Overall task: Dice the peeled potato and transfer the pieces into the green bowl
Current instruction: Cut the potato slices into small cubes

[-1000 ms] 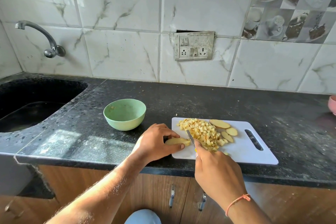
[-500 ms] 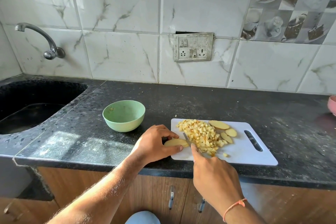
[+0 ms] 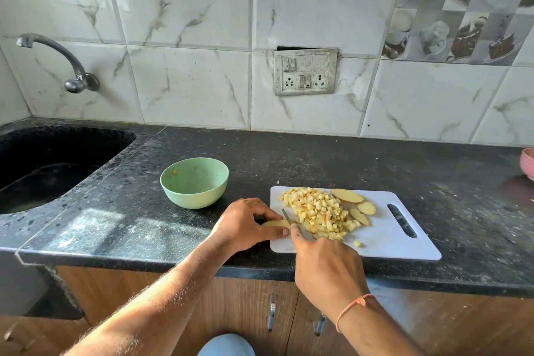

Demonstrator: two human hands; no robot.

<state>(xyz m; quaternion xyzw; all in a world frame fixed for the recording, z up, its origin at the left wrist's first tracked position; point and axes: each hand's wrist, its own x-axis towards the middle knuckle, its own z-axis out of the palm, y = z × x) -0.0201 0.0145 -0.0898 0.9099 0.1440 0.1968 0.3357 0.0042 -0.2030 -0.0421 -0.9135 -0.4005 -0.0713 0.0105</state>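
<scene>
Step in hand: dicing, well along; transfer not begun.

Left hand point(image 3: 245, 225): fingers curled over a potato slice point(image 3: 276, 223), pinning it flat at the cutting board's near-left corner, which itself lies at the front edge of the surface point(image 3: 130, 225).

Right hand point(image 3: 323, 263): closed round a knife handle, hidden under the palm; forefinger laid along the spine. Knife blade point(image 3: 289, 218), thin grey metal, stands just beside the pinned slice, on the side of the diced heap.

Cutting board point(image 3: 398, 246): white plastic, flat, rounded corners, slotted handle at its right end.

Diced potato point(image 3: 318, 212): pale yellow small cubes, moist-looking, heaped loosely across the board's left half; one stray cube near the board's front edge.

Uncut slices point(image 3: 346, 196): three smooth ovals, tan-rimmed, against the heap's right side.

Green bowl point(image 3: 194, 182): matte, round, deep-walled, standing on the surface just left of the board's far-left corner; only a few scraps inside.

Surface: black speckled stone, dusty, patch of sunlight at front left.

Next move, judged: strips then crosscuts through the held slice, fingertips kept back from the edge; slippery thin pieces call for firm downward pressure. Remaining ovals follow, then a scoop of loose cubes, apt to scatter, across to the bowl.
</scene>
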